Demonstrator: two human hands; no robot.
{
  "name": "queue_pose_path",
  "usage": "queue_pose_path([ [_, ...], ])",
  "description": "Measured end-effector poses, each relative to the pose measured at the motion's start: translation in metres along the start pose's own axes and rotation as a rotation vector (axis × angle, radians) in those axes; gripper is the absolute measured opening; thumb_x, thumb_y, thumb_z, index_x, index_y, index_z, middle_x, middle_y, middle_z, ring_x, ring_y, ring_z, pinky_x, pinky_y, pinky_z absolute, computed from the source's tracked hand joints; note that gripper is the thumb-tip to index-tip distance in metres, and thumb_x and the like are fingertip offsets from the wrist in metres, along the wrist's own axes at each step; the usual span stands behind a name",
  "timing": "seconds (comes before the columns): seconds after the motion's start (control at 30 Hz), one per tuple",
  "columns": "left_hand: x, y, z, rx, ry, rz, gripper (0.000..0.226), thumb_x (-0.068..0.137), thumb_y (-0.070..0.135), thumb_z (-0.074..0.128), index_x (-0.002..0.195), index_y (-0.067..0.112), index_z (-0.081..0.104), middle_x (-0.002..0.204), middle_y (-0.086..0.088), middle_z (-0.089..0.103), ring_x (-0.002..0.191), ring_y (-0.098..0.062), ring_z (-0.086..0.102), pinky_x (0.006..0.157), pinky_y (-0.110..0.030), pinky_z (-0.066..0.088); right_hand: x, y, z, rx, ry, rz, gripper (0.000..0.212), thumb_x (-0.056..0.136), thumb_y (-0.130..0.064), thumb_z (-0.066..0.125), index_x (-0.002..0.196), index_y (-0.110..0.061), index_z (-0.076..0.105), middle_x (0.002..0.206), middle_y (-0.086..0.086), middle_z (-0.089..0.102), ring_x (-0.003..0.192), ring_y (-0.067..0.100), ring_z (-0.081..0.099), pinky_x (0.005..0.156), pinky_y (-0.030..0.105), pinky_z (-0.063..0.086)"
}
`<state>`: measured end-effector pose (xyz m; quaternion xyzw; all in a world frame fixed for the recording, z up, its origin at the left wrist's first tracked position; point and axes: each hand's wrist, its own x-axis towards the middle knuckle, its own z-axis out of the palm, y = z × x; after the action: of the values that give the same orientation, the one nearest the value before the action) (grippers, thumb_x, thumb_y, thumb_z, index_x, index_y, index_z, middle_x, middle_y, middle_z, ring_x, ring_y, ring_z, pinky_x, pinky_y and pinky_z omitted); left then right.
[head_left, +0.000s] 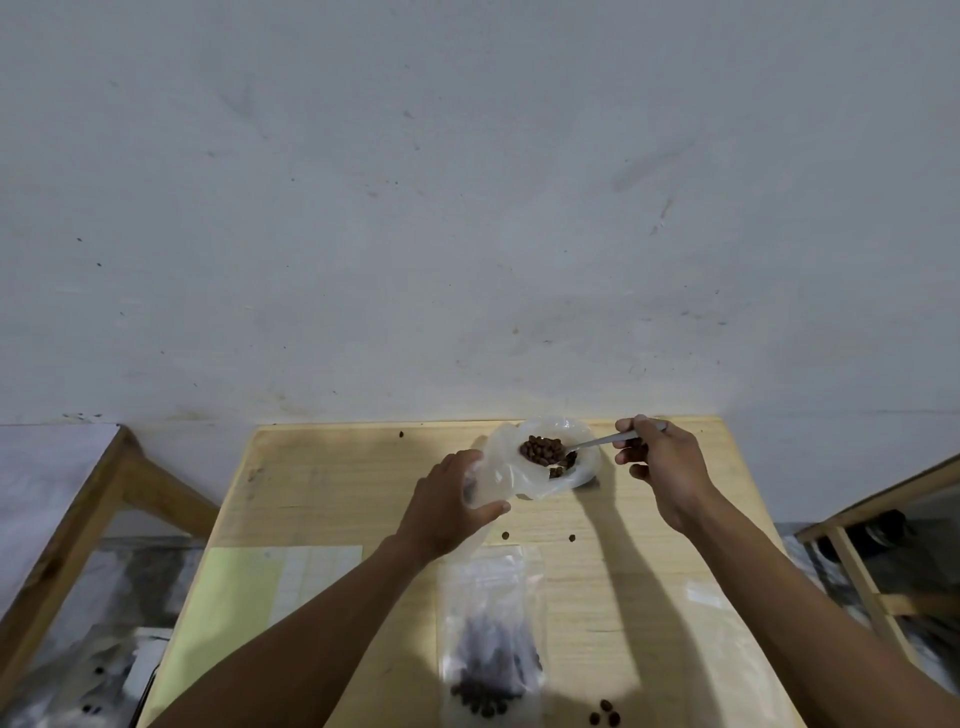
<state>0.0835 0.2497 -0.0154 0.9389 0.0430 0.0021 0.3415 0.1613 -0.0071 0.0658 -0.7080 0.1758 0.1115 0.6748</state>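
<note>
A clear plastic bag (511, 473) lies open near the far edge of the wooden table (322, 488). My left hand (449, 501) grips the bag's near end. Dark brown coffee beans (540, 449) sit in a pile at the bag's mouth, over a white bowl (589, 467) that the plastic mostly hides. My right hand (662, 465) pinches the handle of a metal spoon (597, 443), whose tip dips among the beans.
A flat clear pouch (491, 631) with beans at its bottom lies near the front. Loose beans (605, 713) are scattered on the table. A pale green sheet (244, 597) lies at front left. Wooden frames (78, 525) stand on both sides.
</note>
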Motion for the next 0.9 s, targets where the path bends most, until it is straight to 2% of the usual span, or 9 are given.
queue_pose_path([
  [0.17,-0.001,0.001,-0.002,0.022,-0.013,0.025,0.077,0.068,0.058,0.077,0.131,0.025,0.047,0.124,0.008,0.058,0.108,-0.013,0.057,0.095,-0.041,0.046,-0.008,0.0,0.007,-0.089,-0.045,-0.106,0.026,0.101,-0.018,0.046,0.09,-0.009,0.068,0.084,0.007,0.067,0.061,0.018,0.058,0.06,0.028,0.04],
  [0.33,0.0,0.006,-0.001,0.035,-0.037,0.029,0.075,0.071,0.057,0.076,0.132,0.025,0.047,0.124,0.008,0.058,0.108,-0.014,0.057,0.093,-0.039,0.047,-0.017,-0.004,0.013,-0.302,-0.195,-0.322,0.022,0.1,-0.025,0.052,0.097,-0.023,0.073,0.086,-0.005,0.073,0.069,0.009,0.065,0.063,0.019,0.047],
  [0.43,0.001,0.006,0.0,0.034,-0.043,0.005,0.074,0.072,0.056,0.076,0.131,0.024,0.047,0.125,0.006,0.058,0.108,-0.015,0.058,0.093,-0.039,0.047,-0.013,-0.007,0.01,-0.344,-0.174,-0.406,0.022,0.101,-0.026,0.051,0.1,-0.023,0.072,0.087,-0.007,0.072,0.072,0.009,0.066,0.065,0.016,0.046],
  [0.57,-0.006,-0.003,-0.001,0.057,-0.068,-0.03,0.072,0.072,0.053,0.077,0.13,0.022,0.049,0.123,0.005,0.059,0.104,-0.013,0.059,0.089,-0.03,0.046,0.0,-0.002,0.001,-0.319,-0.001,-0.41,0.023,0.102,-0.025,0.048,0.1,-0.021,0.071,0.09,-0.008,0.07,0.069,0.008,0.065,0.067,0.023,0.045],
  [0.77,-0.01,-0.008,0.001,0.125,-0.161,0.023,0.071,0.072,0.053,0.077,0.13,0.024,0.049,0.123,0.006,0.06,0.104,-0.013,0.057,0.089,-0.026,0.042,0.013,0.039,0.004,-0.357,0.077,-0.335,0.021,0.1,-0.021,0.054,0.109,-0.015,0.072,0.099,-0.001,0.071,0.068,0.002,0.067,0.061,0.006,0.043],
  [0.9,-0.003,-0.002,0.004,0.164,-0.188,0.03,0.074,0.072,0.056,0.075,0.133,0.023,0.048,0.126,0.006,0.058,0.108,-0.017,0.056,0.094,-0.032,0.043,0.012,0.06,0.011,-0.352,0.088,-0.268,0.023,0.102,-0.019,0.047,0.105,-0.015,0.07,0.097,0.001,0.071,0.072,0.016,0.069,0.058,0.007,0.042],
])
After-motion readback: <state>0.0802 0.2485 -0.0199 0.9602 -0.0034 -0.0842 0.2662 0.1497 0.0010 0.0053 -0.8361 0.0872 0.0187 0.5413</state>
